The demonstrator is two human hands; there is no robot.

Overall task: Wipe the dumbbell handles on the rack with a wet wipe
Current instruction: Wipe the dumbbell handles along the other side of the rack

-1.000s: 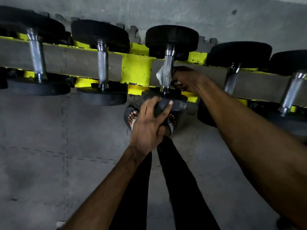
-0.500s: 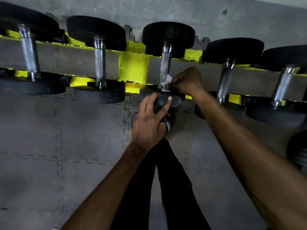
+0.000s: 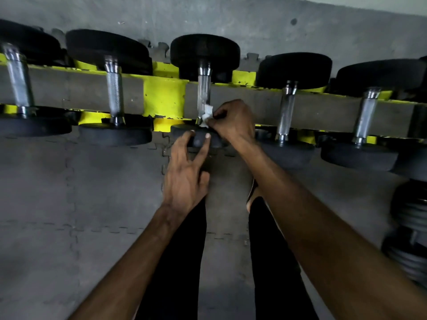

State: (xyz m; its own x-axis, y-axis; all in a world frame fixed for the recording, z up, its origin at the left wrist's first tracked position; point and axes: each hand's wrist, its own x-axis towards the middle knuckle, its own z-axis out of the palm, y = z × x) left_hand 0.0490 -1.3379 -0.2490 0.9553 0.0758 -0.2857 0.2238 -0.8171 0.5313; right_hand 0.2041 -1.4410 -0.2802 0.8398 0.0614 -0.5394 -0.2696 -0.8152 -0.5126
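Several black dumbbells with chrome handles lie across a yellow and grey rack (image 3: 164, 98). My right hand (image 3: 233, 121) pinches a small white wet wipe (image 3: 206, 115) against the lower end of the middle dumbbell's handle (image 3: 204, 88). My left hand (image 3: 187, 172) rests its fingertips on that dumbbell's near black weight (image 3: 217, 140), fingers spread, holding it steady. To the left are two more handles (image 3: 114, 93) (image 3: 18, 82), and two others stand to the right (image 3: 286, 109) (image 3: 367, 112).
Grey interlocking floor mats (image 3: 80, 204) lie under the rack, and a grey wall runs behind it. My legs in black trousers (image 3: 270, 262) stand below my arms. A stack of dark weight plates (image 3: 409, 232) sits at the right edge.
My right hand slid the wipe down the middle handle to its near end. My left hand's fingers loosened to fingertips on the weight. The view shifted and my feet moved apart.
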